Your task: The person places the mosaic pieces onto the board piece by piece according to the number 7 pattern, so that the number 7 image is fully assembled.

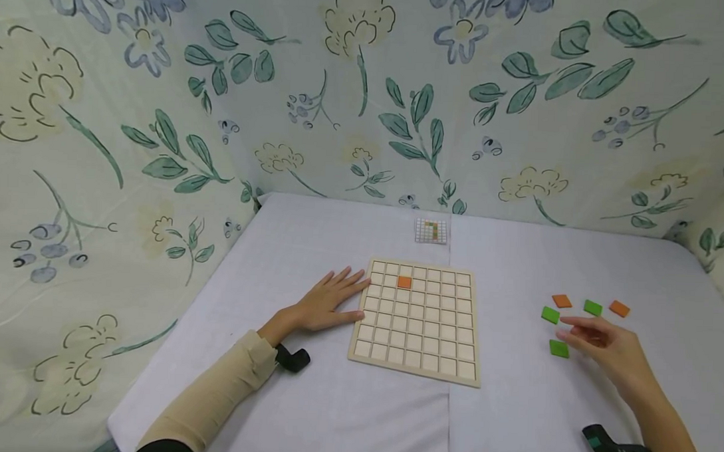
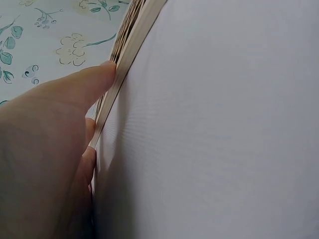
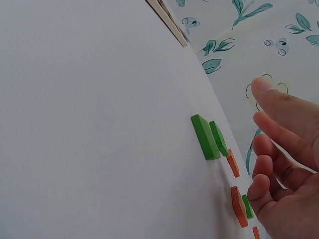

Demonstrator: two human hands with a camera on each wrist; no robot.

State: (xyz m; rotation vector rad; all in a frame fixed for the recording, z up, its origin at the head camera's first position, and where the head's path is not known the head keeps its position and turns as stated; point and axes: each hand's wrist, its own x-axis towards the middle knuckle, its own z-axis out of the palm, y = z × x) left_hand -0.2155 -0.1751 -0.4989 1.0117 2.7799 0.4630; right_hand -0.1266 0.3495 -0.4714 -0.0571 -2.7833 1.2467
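A wooden grid board (image 1: pixel 414 374) lies on the white-covered table, with one orange tile (image 1: pixel 404 282) in a cell near its far edge. My left hand (image 1: pixel 323 304) rests beside the board with its fingers spread; in the left wrist view the thumb (image 2: pixel 97 79) touches the board's side edge (image 2: pixel 130 50). At the right, my right hand (image 1: pixel 612 351) hovers over loose tiles, thumb and index finger apart with nothing between them. Nearest its fingertips are a green tile (image 1: pixel 550 315) and another green tile (image 1: pixel 559 348). The right wrist view also shows an orange tile (image 3: pixel 239 206) near the curled smaller fingers.
Beyond the right hand lie an orange tile (image 1: pixel 561 301), a green tile (image 1: pixel 592 307) and another orange tile (image 1: pixel 619 309). A small printed grid card (image 1: pixel 430 231) with a coloured pattern lies behind the board. Flowered cloth (image 1: pixel 365 139) hangs behind and beside the table (image 1: pixel 331 418).
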